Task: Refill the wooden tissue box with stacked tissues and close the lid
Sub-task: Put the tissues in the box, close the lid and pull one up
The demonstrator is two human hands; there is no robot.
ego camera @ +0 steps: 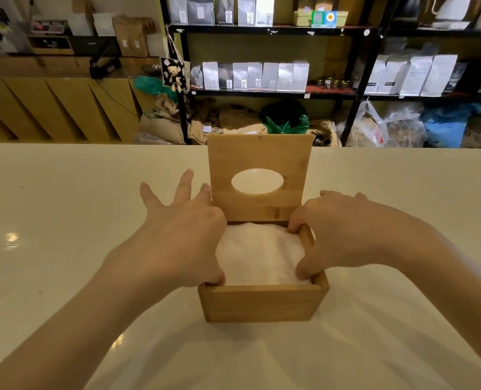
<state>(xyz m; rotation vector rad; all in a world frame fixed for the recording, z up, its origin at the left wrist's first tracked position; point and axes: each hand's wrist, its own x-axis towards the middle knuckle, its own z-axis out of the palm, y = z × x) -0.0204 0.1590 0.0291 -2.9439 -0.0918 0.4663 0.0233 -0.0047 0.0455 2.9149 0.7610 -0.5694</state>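
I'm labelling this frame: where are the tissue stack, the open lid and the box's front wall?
tissue stack (257,257), head view, bare top sheet.
lid (257,153), head view, wood above oval hole.
wooden tissue box (262,304), head view, front wall's middle.

I see a square light-wood tissue box (263,304) on the white table, filled with stacked white tissues (257,256). Its hinged wooden lid (257,153) with an oval cutout stands upright, open.

Light was bright and even, with small glare spots on the glossy table (65,220). Wide-angle distortion bent the edges. The background shelves (273,92) looked soft.
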